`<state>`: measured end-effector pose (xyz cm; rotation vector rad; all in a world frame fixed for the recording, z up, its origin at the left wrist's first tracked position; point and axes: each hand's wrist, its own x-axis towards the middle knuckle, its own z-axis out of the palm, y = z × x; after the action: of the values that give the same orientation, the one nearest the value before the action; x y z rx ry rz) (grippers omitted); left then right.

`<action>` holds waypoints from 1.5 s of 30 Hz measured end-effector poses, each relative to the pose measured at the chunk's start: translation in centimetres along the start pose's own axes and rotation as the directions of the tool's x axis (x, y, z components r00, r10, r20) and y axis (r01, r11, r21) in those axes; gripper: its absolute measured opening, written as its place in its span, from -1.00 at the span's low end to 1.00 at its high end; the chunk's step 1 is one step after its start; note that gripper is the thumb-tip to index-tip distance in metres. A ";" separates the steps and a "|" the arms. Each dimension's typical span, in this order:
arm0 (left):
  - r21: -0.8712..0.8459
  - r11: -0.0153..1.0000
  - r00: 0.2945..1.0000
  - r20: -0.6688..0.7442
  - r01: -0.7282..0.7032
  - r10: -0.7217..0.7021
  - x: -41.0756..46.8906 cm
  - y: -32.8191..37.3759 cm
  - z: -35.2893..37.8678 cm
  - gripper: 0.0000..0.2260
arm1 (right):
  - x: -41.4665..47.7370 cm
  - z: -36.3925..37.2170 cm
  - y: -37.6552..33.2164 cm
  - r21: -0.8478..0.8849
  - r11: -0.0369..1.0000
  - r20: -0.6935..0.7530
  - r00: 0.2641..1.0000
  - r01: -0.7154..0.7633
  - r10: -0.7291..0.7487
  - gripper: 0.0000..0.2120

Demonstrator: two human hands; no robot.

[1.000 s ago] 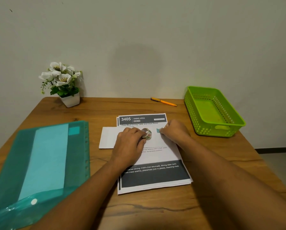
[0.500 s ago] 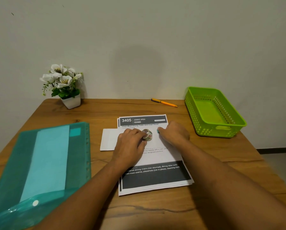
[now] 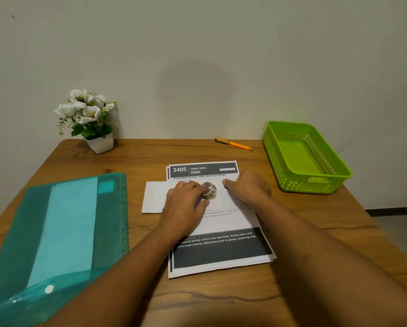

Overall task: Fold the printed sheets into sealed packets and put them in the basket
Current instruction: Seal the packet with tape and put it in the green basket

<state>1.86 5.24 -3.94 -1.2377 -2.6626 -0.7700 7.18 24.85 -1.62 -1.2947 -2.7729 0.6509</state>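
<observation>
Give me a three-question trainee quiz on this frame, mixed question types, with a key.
1. True or false: the green basket already holds a packet.
2. What does the left hand hold in its fingers? A a stapler; B a roll of tape; C scissors.
3. Fill the gap: the orange pen lies by the wall, just left of the ___.
Key: 1 false; 2 B; 3 basket.
</observation>
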 end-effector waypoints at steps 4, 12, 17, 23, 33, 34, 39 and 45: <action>-0.008 1.000 1.000 -0.003 -0.001 0.001 0.0 0.0 0.0 -0.73 | 0.0 -0.3 0.5 0.040 0.999 0.049 0.998 0.022 -0.024 -0.63; 0.003 1.000 1.000 -0.004 -0.005 0.005 0.0 0.0 0.0 -0.73 | 0.2 -0.4 0.7 0.081 0.997 0.057 0.998 0.004 -0.009 -0.65; 0.002 1.000 1.000 -0.008 -0.004 0.004 -0.1 0.1 0.0 -0.73 | 0.5 -0.1 0.6 0.023 1.000 0.020 1.000 -0.009 0.009 -0.71; 0.002 1.000 1.000 -0.018 -0.009 0.009 -0.1 0.0 0.1 -0.73 | 0.8 -0.2 1.0 0.076 0.997 0.023 1.000 -0.021 0.019 -0.80; 0.010 1.000 1.000 -0.016 -0.008 0.008 0.0 0.0 0.1 -0.72 | 1.0 -0.1 1.2 0.098 0.994 0.018 0.999 -0.042 0.040 -0.83; 0.011 1.000 1.000 -0.014 -0.008 0.009 0.0 0.0 0.1 -0.72 | 1.0 0.0 1.1 0.094 0.995 0.010 0.999 -0.036 0.035 -0.83; 0.011 1.000 1.000 -0.013 -0.011 0.012 -0.1 0.0 0.0 -0.73 | 0.8 -0.1 1.1 0.082 0.996 0.009 1.000 -0.022 0.021 -0.87; 0.009 1.000 1.000 -0.006 -0.010 0.011 -0.1 0.0 0.0 -0.72 | 0.7 -0.1 1.2 0.101 0.994 0.008 0.999 -0.033 0.032 -0.82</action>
<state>1.89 5.17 -3.94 -1.2443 -2.6497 -0.7586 7.61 26.08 -2.03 -1.3224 -2.6897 0.7871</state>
